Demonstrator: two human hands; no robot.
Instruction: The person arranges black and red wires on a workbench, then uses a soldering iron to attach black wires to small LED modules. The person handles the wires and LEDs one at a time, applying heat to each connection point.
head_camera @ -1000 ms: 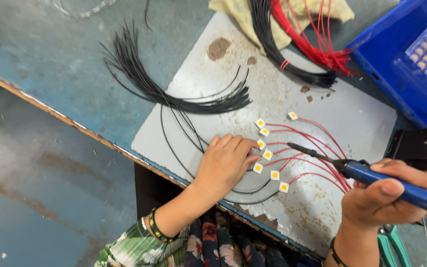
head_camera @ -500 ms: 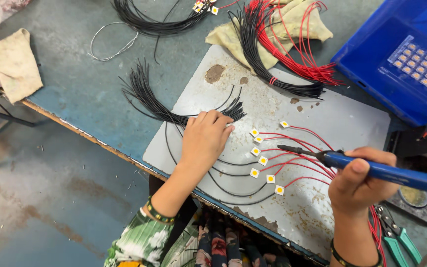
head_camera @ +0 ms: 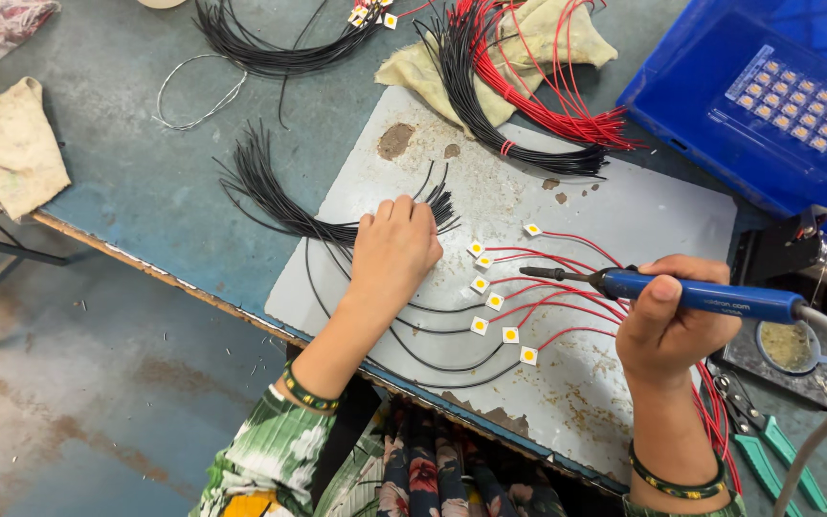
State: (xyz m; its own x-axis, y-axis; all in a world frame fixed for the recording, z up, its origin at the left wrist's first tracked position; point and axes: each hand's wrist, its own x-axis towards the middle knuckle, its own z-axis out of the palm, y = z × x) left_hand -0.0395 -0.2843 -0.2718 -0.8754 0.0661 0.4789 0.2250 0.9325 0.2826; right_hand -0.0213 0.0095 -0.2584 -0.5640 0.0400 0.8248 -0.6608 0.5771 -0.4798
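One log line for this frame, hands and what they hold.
left hand: on black wire bundle | right hand: grips blue soldering iron | tip above small square LED chips | surface: grey board

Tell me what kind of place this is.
Probably a small electronics assembly workbench: the right hand holds a blue soldering iron over small square LED chips with red and black leads, and cut wire bundles lie about.
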